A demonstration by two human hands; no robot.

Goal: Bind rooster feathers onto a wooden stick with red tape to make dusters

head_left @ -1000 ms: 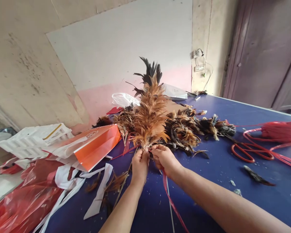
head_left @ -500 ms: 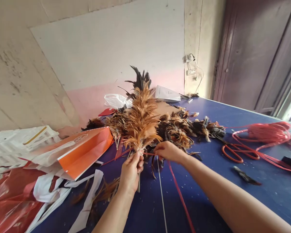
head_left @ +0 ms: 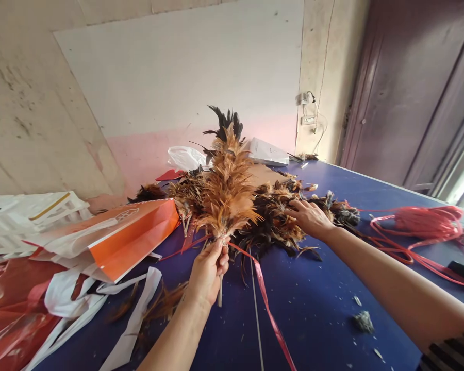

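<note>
L hand (head_left: pixel 211 265) grips feather duster (head_left: pixel 230 190) by base, rest just beyond it, pink ribbon (head_left: pixel 265 293) trailing to its right; R hand (head_left: pixel 311 219) at feather pile (head_left: pixel 276 221), can't tell if gripping, prob. picking more mid-binding, next needs firm L hold

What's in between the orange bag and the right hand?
In the head view, between the orange bag and right hand are the brown feather bundle, held by the left hand, and some darker feathers.
</note>
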